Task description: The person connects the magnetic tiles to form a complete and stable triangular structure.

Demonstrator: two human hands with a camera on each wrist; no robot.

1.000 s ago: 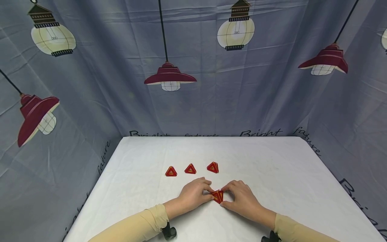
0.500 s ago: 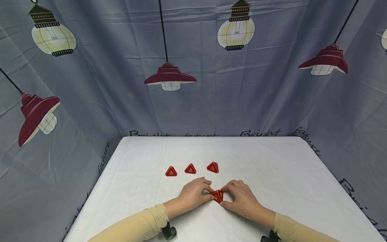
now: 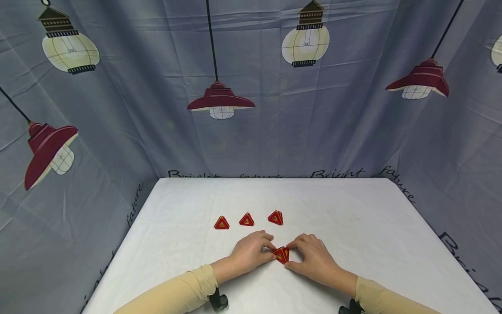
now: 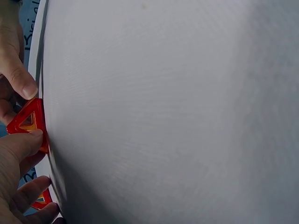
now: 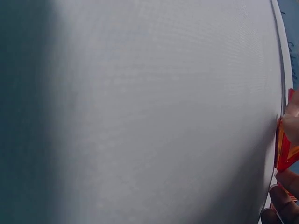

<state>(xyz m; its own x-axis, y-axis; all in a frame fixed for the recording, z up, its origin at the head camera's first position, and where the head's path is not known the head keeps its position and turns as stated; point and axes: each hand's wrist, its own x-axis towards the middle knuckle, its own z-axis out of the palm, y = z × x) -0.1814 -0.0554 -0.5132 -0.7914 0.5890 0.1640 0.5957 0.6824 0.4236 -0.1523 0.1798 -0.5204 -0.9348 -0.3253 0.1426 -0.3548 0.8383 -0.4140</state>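
Note:
A small red see-through triangular pyramid (image 3: 281, 254), with a smaller orange-yellow triangle inside its face, sits on the table between both hands. My left hand (image 3: 251, 252) pinches its left side between thumb and forefinger. From the right, my right hand (image 3: 313, 257) holds it, forefinger at the upper corner and thumb at the lower one. The left wrist view shows the pyramid's red frame (image 4: 41, 114) with the left thumb (image 4: 28, 140) pressed on its face. At the right edge of the right wrist view, fingers partly cover the pyramid (image 5: 280, 154).
Beyond the hands, three similar red triangular pieces stand in a row: a left one (image 3: 222, 223), a middle one (image 3: 246, 220) and a right one (image 3: 276, 217). All are on a white-covered table (image 3: 353, 209). A grey-blue curtain (image 3: 251, 144) printed with lamps surrounds it.

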